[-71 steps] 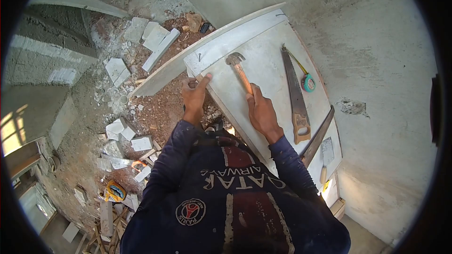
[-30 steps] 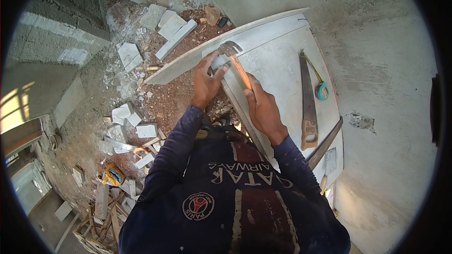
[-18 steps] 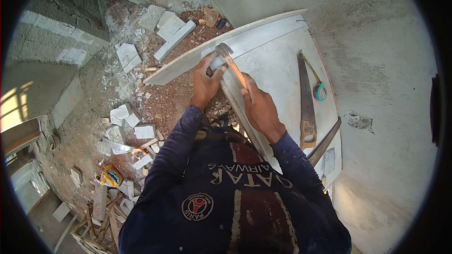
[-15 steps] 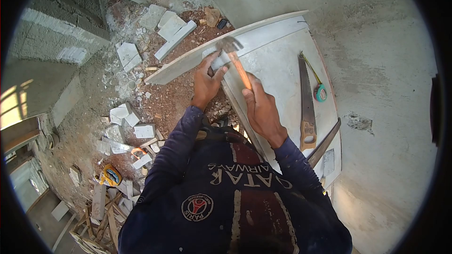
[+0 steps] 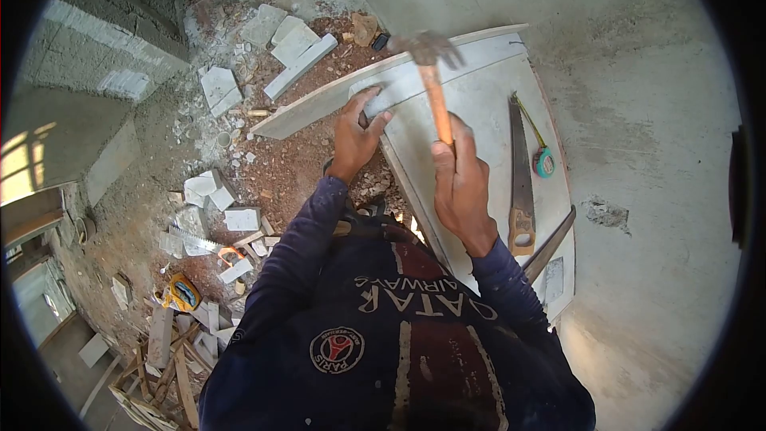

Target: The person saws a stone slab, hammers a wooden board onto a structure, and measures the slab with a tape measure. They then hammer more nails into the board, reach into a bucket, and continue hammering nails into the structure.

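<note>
Head view: right hand's point(image 5: 465, 191) grip was tight round the hammer point(image 5: 438, 108), its blurred head above the white strip point(image 5: 487, 51). Left hand point(image 5: 357, 134) touched strip's left end; couldn't tell whether its grip held anything. Handsaw point(image 5: 522, 164) lay near strip's right end.

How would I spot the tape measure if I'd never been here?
Find the big pale board beside the grey wall. On it, to the right of the right hand holding a hammer, lies a handsaw with a wooden handle. The tape measure sits just right of the handsaw: small, with a yellow strip pulled out, and the only teal thing there.
</note>
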The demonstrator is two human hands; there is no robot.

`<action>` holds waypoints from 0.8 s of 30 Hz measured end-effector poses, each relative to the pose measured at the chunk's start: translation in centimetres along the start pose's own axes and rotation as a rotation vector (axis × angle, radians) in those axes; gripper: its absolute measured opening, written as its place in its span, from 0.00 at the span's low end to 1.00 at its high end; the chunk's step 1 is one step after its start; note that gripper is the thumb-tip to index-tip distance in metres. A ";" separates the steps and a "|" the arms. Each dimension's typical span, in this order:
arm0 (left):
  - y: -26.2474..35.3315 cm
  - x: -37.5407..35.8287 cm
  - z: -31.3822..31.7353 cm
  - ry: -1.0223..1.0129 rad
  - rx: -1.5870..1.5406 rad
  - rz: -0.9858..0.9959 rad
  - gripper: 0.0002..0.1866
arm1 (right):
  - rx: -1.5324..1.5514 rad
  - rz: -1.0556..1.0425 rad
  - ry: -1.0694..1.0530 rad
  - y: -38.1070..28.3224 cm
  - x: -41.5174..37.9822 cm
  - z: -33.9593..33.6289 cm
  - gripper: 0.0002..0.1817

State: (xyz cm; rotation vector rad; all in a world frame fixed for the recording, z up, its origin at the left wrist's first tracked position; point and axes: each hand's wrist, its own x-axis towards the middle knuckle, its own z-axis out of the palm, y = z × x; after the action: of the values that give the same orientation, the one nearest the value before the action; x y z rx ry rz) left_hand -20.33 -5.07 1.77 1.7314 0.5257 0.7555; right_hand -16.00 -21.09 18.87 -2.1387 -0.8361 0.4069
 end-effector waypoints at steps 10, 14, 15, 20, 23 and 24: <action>0.8 0.2 -0.4 -0.035 0.014 -0.129 0.28 | -0.087 0.099 -0.174 3.4 0.6 1.2 0.21; 1.1 0.0 -0.4 -0.063 0.003 -0.149 0.27 | 0.103 -0.005 0.101 1.0 -0.3 1.0 0.21; 0.9 -0.1 -0.4 -0.067 0.006 -0.149 0.27 | 0.106 -0.003 0.104 1.6 -0.4 1.4 0.21; 0.2 -0.2 -0.2 -0.056 0.026 -0.167 0.27 | -0.240 0.205 -0.259 5.4 0.7 2.2 0.22; 0.0 -0.2 -0.1 -0.054 -0.097 -0.161 0.26 | -0.085 0.121 -0.135 4.9 0.2 1.8 0.21; 0.4 -0.4 -0.2 -0.060 -0.096 -0.167 0.26 | -0.082 0.129 -0.135 4.4 -0.4 1.7 0.21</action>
State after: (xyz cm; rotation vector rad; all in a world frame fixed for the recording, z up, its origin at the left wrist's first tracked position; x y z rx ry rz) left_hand -20.81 -5.29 2.06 1.5948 0.5755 0.5991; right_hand -15.31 -22.44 14.39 -2.2687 -0.8038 0.5991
